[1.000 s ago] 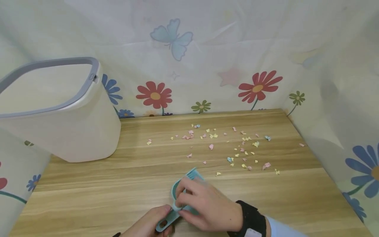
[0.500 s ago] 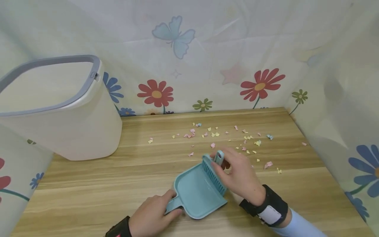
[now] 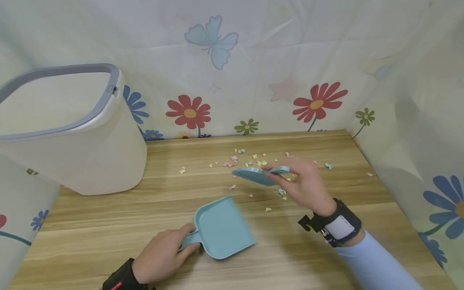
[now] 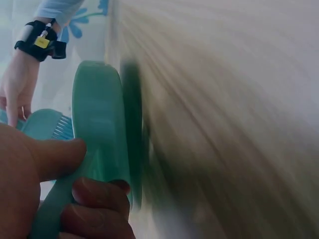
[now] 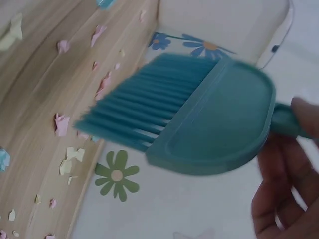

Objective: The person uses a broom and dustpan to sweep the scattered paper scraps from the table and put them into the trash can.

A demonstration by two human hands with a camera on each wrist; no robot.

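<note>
By its handle, my left hand grips a teal dustpan, whose flat edge faces right, low over the wooden table. In the left wrist view the thumb and curled fingers wrap the dustpan handle. My right hand pinches the handle of a matching small brush above the scattered paper scraps. The right wrist view shows the brush's teal bristles pointing toward the table, apart from the scraps there. Some scraps are hidden behind the right hand and brush.
A white bin with a grey rim stands at the back left of the wooden table. A flower-printed cloth hangs behind and at both sides. Pink, yellow and blue scraps lie over the table's back and right.
The brush came out of the dustpan; my right hand has lifted it away and up over the scraps. My left hand turned the dustpan face up and moved it slightly left.
</note>
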